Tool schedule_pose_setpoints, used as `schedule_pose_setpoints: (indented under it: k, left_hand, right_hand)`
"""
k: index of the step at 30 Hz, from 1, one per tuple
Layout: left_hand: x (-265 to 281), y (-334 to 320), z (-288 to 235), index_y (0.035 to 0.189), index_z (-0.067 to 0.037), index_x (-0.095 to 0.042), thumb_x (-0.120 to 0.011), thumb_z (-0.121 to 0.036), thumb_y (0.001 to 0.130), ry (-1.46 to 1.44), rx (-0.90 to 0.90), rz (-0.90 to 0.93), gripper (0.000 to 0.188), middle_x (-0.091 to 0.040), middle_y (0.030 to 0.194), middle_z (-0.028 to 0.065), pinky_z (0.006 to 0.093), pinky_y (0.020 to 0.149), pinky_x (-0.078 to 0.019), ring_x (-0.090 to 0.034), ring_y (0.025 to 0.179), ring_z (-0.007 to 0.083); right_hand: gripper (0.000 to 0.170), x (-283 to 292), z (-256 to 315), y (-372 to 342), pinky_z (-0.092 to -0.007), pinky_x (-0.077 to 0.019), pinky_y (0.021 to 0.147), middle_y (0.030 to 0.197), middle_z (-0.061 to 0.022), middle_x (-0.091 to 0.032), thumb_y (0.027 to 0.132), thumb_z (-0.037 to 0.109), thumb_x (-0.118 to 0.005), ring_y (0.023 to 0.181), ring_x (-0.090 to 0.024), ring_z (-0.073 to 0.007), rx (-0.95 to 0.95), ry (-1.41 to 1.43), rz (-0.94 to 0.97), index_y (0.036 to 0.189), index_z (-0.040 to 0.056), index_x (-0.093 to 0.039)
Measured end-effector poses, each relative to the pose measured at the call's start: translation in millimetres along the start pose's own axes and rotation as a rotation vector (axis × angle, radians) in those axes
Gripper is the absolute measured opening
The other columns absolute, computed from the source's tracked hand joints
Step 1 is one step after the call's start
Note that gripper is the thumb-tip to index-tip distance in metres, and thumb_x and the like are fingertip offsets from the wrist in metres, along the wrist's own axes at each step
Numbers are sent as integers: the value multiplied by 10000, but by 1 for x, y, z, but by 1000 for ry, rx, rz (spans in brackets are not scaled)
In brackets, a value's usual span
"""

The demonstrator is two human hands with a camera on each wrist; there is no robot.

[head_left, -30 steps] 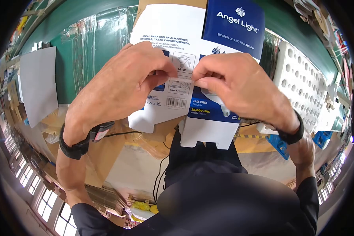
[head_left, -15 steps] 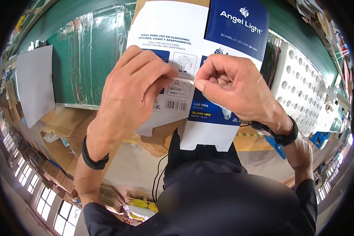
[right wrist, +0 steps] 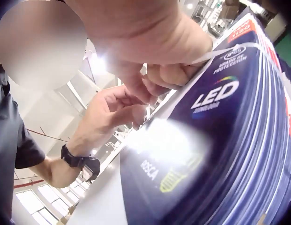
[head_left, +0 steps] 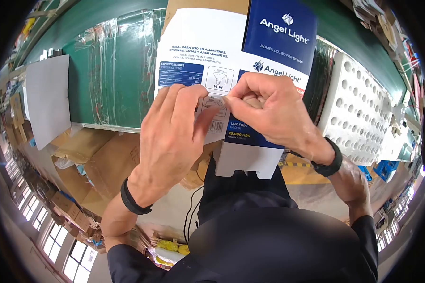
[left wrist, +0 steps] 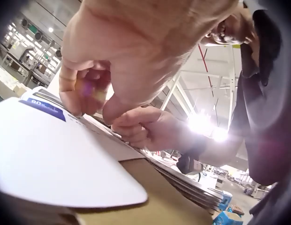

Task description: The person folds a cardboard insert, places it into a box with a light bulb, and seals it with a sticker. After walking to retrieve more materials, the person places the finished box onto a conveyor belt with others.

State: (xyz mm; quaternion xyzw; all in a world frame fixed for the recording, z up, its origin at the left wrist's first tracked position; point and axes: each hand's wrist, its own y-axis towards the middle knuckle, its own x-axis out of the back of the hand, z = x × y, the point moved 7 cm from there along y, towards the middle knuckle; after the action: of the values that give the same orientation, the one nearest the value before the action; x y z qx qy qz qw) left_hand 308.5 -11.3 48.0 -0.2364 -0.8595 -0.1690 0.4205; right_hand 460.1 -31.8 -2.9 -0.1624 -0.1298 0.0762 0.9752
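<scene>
A stack of flat printed bulb cartons (head_left: 281, 35), white and blue, lies on the bench's near edge. In the right wrist view its many layers show edge-on, with a thin white strap (right wrist: 215, 55) running across them. My right hand (head_left: 271, 106) pinches the strap between thumb and forefinger over the middle of the top carton; its fingers cover the pinched part. Just beside those fingertips is my left hand (head_left: 167, 125), fingers bent loosely and thumb apart from the forefinger. The left wrist view shows the left fingers close over the carton's face.
A green bench top (head_left: 87, 101) with clear tape strips runs behind the stack. To the right stands a white foam tray (head_left: 356, 113) with rows of holes. A white sheet (head_left: 49, 99) leans at the left, and brown cardboard (head_left: 113, 167) lies below the bench edge.
My left hand has come away from its pinch near the strap, its thumb and forefinger now parted, and the wrist has swung down and right. The right hand has moved slightly left, still pinching.
</scene>
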Motion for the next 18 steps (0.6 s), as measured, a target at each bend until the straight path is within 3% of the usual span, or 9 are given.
schedule_pose_setpoints:
  k: [2, 5, 6, 9, 13, 14, 16, 18]
  left_hand:
    - [-1, 0, -3, 947, -23, -602, -778, -38, 781, 83, -22, 45, 242, -580, 857, 113, 405, 671, -480, -584, 784, 309]
    - [-5, 1, -7, 915, -28, -594, -789, -77, 784, 172, -43, 125, 239, -586, 854, 106, 406, 686, -486, -594, 808, 314]
    - [-8, 2, -7, 888, -28, -581, -783, -102, 799, 172, -37, 162, 232, -573, 848, 110, 416, 692, -482, -585, 816, 324]
    - [-9, 5, -6, 854, -29, -573, -735, -138, 853, 244, -75, 160, 196, -561, 826, 121, 421, 703, -485, -577, 802, 328]
    - [-16, 5, -8, 841, -23, -569, -672, -90, 889, 243, -187, 126, 132, -571, 821, 123, 417, 686, -479, -570, 783, 328]
    - [-14, 5, -10, 826, -16, -565, -665, -54, 877, 187, -243, 93, 118, -573, 805, 130, 418, 674, -472, -573, 771, 328]
    - [-6, 6, 0, 796, -10, -561, -656, -27, 852, 90, -201, 40, 111, -567, 771, 137, 420, 655, -464, -576, 743, 330]
    - [-5, 6, 2, 766, -4, -558, -646, -1, 827, -2, -162, -19, 108, -562, 736, 144, 422, 636, -456, -579, 716, 333]
  right_hand:
    - [138, -1, 2, -1, -302, -410, 486, 543, -74, -545, 841, 141, -700, 467, -486, -132, 32, -43, -39, 801, 10, -682]
    - [143, -2, 5, -1, -329, -473, 516, 678, -142, -676, 859, 168, -710, 553, -651, -237, 37, -121, -64, 828, 29, -718]
    - [143, -2, 6, -2, -329, -473, 516, 678, -142, -676, 859, 168, -710, 553, -651, -237, 66, -125, -77, 828, 29, -718]
    - [179, -5, 7, -2, -339, -522, 667, 827, -152, -720, 916, 138, -627, 726, -693, -270, 185, 45, 45, 983, 10, -733]
    - [207, 2, 3, -2, -342, -523, 703, 878, -147, -731, 924, 153, -624, 764, -696, -267, 324, -13, 68, 1036, 7, -719]
    - [220, 2, 1, -2, -338, -521, 702, 872, -140, -733, 923, 167, -630, 756, -691, -256, 281, -13, 84, 1048, 9, -718]
    - [248, -3, -2, -2, -331, -517, 701, 860, -126, -736, 922, 196, -643, 741, -682, -234, 186, -7, 122, 1072, 13, -714]
    - [243, -2, 3, -1, -311, -508, 687, 822, -125, -725, 916, 225, -664, 712, -666, -206, 234, 3, 81, 1027, 21, -736]
